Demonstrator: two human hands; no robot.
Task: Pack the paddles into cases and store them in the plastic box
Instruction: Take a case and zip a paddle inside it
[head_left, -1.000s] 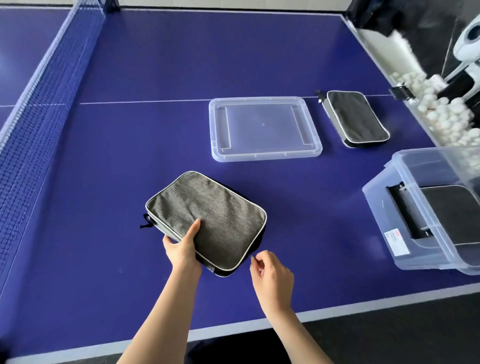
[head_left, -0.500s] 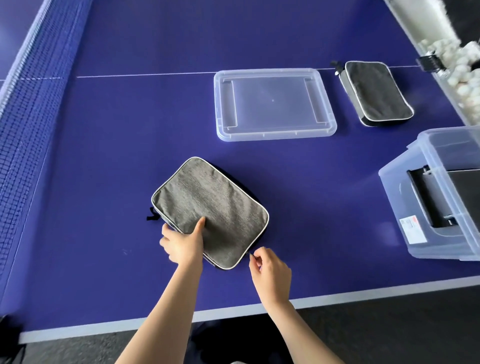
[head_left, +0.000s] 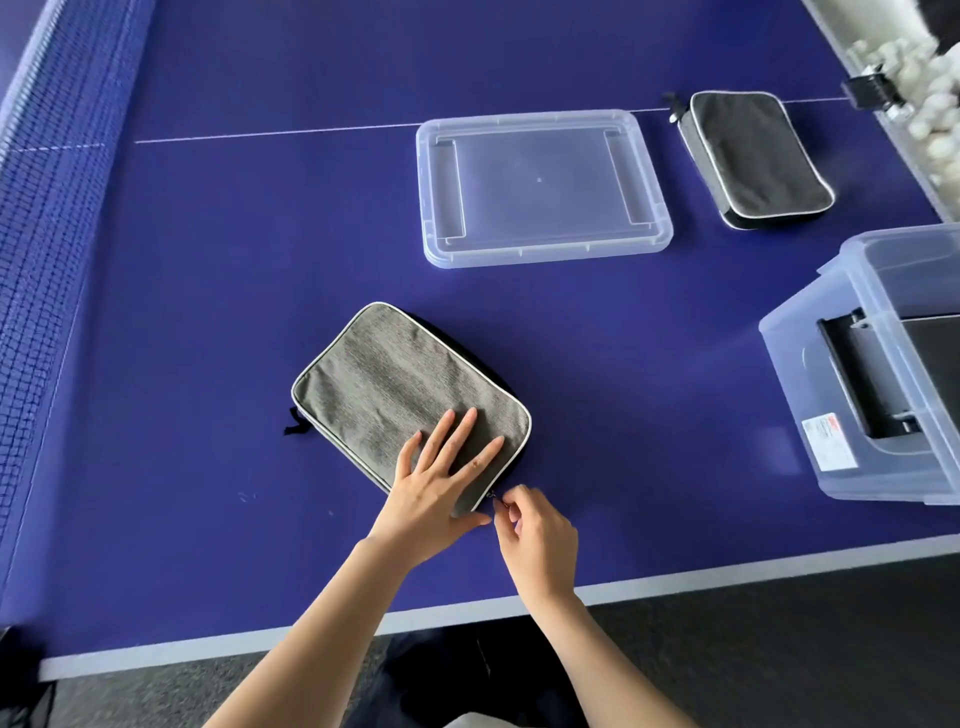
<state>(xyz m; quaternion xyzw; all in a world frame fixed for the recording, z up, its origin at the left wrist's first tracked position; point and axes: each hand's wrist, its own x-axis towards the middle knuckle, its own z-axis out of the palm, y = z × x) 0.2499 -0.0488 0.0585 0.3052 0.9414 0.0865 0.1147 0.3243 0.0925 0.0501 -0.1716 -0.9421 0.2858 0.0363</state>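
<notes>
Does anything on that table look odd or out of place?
Mostly tidy. The clear lid lies on the table apart from the box, which sits open. White balls are heaped beyond the table's far right edge. The grey case lies askew to the table edge.

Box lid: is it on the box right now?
No, the lid lies flat on the table, apart from the open box.

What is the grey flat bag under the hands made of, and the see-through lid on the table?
The grey rectangular paddle case looks like woven fabric: matte, with a fine heathered weave and pale piping along its edge. The clear rectangular lid looks like hard plastic: see-through, glossy, with moulded ridges and the blue table showing through it.
</notes>
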